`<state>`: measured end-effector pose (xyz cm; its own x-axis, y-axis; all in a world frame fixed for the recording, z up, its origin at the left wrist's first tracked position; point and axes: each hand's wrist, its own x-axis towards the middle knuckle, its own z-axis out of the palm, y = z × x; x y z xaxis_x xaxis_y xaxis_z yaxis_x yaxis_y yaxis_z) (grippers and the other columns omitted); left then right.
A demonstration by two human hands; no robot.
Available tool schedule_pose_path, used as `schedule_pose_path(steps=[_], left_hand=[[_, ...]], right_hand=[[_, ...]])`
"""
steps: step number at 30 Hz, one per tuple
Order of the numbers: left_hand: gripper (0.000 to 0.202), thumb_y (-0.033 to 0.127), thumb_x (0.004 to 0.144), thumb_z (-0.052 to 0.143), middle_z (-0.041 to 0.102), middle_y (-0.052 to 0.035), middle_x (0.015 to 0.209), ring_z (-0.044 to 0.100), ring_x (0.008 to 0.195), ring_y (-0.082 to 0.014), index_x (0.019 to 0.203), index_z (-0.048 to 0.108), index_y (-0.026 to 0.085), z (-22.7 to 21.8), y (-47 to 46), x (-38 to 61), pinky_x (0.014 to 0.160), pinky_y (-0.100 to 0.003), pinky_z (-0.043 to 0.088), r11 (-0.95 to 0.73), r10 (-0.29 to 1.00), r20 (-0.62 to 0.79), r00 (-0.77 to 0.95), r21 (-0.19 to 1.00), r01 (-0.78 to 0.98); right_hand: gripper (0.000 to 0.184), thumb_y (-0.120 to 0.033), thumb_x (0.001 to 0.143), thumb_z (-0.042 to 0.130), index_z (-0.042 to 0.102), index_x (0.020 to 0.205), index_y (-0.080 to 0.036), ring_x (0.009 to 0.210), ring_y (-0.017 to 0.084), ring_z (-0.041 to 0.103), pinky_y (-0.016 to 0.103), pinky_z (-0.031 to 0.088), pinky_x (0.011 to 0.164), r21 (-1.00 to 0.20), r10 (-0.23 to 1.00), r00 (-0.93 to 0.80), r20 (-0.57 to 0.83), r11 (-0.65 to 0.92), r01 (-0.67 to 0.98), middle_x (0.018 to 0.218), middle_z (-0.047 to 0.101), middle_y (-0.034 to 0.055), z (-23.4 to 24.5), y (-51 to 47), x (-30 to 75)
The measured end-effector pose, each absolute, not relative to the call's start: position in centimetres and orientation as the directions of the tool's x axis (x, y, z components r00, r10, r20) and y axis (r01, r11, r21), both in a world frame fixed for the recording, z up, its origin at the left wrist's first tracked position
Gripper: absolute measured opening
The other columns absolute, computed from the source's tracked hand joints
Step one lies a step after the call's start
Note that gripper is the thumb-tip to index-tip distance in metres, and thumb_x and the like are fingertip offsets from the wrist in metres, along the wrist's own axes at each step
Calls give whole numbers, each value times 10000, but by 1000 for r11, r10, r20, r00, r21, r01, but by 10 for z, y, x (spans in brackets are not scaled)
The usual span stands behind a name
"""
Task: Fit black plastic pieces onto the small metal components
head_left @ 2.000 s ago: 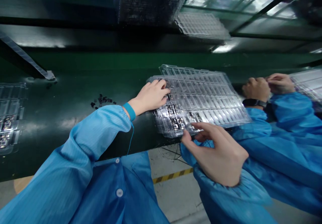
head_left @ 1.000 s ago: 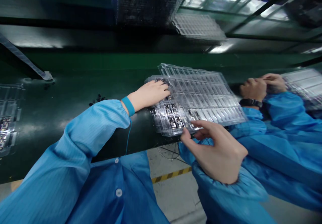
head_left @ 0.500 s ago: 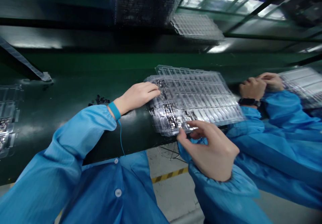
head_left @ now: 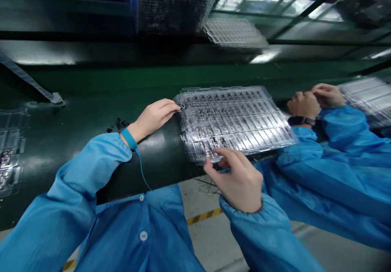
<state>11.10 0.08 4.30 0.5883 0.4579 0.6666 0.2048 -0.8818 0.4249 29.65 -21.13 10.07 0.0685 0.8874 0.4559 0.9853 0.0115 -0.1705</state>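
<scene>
A stack of clear plastic trays (head_left: 244, 121) with rows of narrow pockets lies on the dark green bench. Small dark electronic parts show through its pockets, mostly in the left and far rows. My left hand (head_left: 156, 119), with a blue wrist strap, has its fingertips closed together on the stack's far left corner. At the near left edge, my right hand (head_left: 236, 178) pinches the tray rim between thumb and index finger. The exact contact under both sets of fingertips is partly hidden.
Small black pieces (head_left: 118, 125) lie left of my left hand. Another parts tray (head_left: 10, 153) sits at the far left. A co-worker's hands (head_left: 316, 100) are at the right, beside more trays (head_left: 368, 96). A tall tray stack (head_left: 171, 7) stands on the shelf behind.
The top tray, offset toward the back right before, now lies lined up over the stack. My right hand has moved left, and my left hand slightly left to the corner.
</scene>
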Motion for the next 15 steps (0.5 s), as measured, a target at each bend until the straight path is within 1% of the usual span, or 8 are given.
schedule_pose_path(steps=[4,8,12,15], left_hand=[[215,226,991,492,694,-85,1060,655,996,-164,1069,683,166,55,3,96,876,-305,538,-859,504,639,582,443,258],[203,223,981,508,701,-77,1045,661,978,-168,1059,688,173,60,5,80,862,-309,543,-850,517,608,602,446,280],[187,191,961,520,703,-74,1046,673,955,-163,1053,682,172,57,1,59,835,-291,553,-867,475,515,713,410,282],[176,157,933,534,706,-68,1035,680,925,-154,1034,677,169,55,-6,41,818,-273,557,-865,463,439,770,413,285]], right_hand=[[195,-201,801,672,655,995,-205,581,141,622,288,542,627,-176,879,77,471,8,984,900,714,41,95,-211,294],[194,-201,795,667,662,989,-203,592,140,628,284,541,623,-195,864,100,493,-2,981,905,713,43,93,-211,293],[181,-216,812,660,656,992,-199,643,156,646,288,539,640,-176,883,79,463,4,984,929,713,47,87,-211,294],[175,-237,835,656,650,1005,-195,705,174,670,288,540,648,-162,901,60,430,12,987,961,706,61,84,-213,296]])
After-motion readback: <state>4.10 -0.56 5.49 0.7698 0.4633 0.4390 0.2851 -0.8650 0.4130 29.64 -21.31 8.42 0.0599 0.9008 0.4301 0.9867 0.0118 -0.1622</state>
